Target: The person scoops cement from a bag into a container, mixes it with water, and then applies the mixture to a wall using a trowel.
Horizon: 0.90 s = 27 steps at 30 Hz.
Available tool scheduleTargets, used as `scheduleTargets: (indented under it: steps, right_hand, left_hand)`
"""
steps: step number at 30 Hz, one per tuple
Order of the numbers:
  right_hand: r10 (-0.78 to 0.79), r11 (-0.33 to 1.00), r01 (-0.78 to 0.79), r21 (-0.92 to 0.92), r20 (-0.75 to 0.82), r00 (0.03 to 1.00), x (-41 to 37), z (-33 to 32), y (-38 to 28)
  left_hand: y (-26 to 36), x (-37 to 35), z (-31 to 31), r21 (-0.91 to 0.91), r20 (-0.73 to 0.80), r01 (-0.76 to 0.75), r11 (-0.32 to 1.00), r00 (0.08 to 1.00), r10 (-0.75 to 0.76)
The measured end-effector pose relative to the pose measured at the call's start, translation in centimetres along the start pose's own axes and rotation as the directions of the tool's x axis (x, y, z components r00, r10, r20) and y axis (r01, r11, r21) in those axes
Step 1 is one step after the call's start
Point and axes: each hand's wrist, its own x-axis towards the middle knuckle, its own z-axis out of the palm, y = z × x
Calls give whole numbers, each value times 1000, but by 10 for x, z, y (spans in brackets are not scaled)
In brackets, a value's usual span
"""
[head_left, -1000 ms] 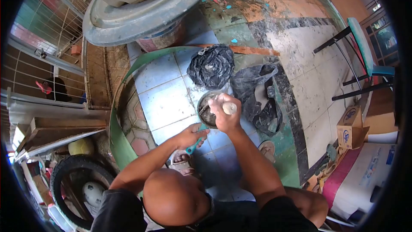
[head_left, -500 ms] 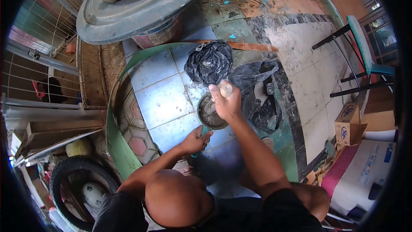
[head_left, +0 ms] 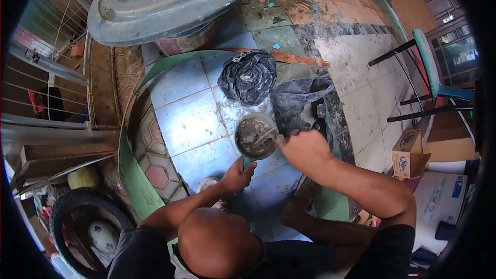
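Observation:
My left hand (head_left: 237, 176) is closed around the short handle of a teal water dipper (head_left: 239, 147). Wet grey paste (head_left: 251, 128), lumpy and cement-like, lies inside the dipper. My right hand (head_left: 307, 151), right of the rim, grips a trowel (head_left: 266, 136), whose flat blade slants down into the paste. The fingers hide most of its handle. Just beyond the dipper sits a crumpled black plastic bag (head_left: 248, 77). A second black plastic bag (head_left: 297, 101) lies spread open to the right, with some grey showing at its mouth.
A large grey basin (head_left: 124, 26) rests upside down on a bucket (head_left: 186, 41) at upper left. A green strip (head_left: 126, 160) curves across the left floor. At right stand a chair (head_left: 429, 62) and a cardboard box (head_left: 408, 152). A tyre (head_left: 59, 217) lies lower left.
My right hand has swung from above the dipper to its right side, tilting the trowel so its blade shows. My left hand still holds the dipper handle.

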Motion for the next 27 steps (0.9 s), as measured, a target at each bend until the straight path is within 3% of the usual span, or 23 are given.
scheduleTargets:
  steps: [1, 4, 7, 9, 13, 16, 19, 22, 24, 27]
  right_hand:
    - [-12, 999, 12, 31, 21, 1000, -8, -11, 0]
    - [-25, 994, -2, -109, -251, 968, -27, -34, -2]
    - [-37, 990, -10, -141, -322, 946, -14, -35, 3]
    - [-64, 988, 20, -154, -285, 956, -2, -28, -1]
    - [-69, 989, 30, -142, -274, 959, 19, -15, -17]
    - [-12, 995, 20, 94, -92, 996, 30, 2, -15]
    - [132, 948, -99, 302, -91, 987, 25, 16, -10]
    - [192, 772, -190, 606, 63, 979, 10, 19, -4]
    - [217, 762, -211, 612, 67, 974, 2, 20, -12]
    - [186, 783, -186, 594, 63, 981, -15, 17, -25]
  left_hand:
    - [3, -1, -1, 14, -5, 24, 1000, 1000, -24]
    - [5, -1, 0, 35, -23, 92, 995, 996, -91]
    - [10, 3, 5, 25, -19, 86, 996, 996, -85]
    - [11, 2, 4, -6, -13, 65, 998, 998, -65]
    - [11, 3, 5, 189, -92, 44, 981, 995, -26]
    - [12, 7, 3, 401, -144, -16, 916, 986, 80]
    - [7, 10, 1, 500, -161, -85, 862, 969, 189]
    - [-6, 10, 1, 532, -136, -147, 834, 957, 255]
    - [-24, 19, 0, 555, -148, -174, 814, 942, 302]
    - [-9, 9, -5, 384, -107, -86, 919, 985, 137]
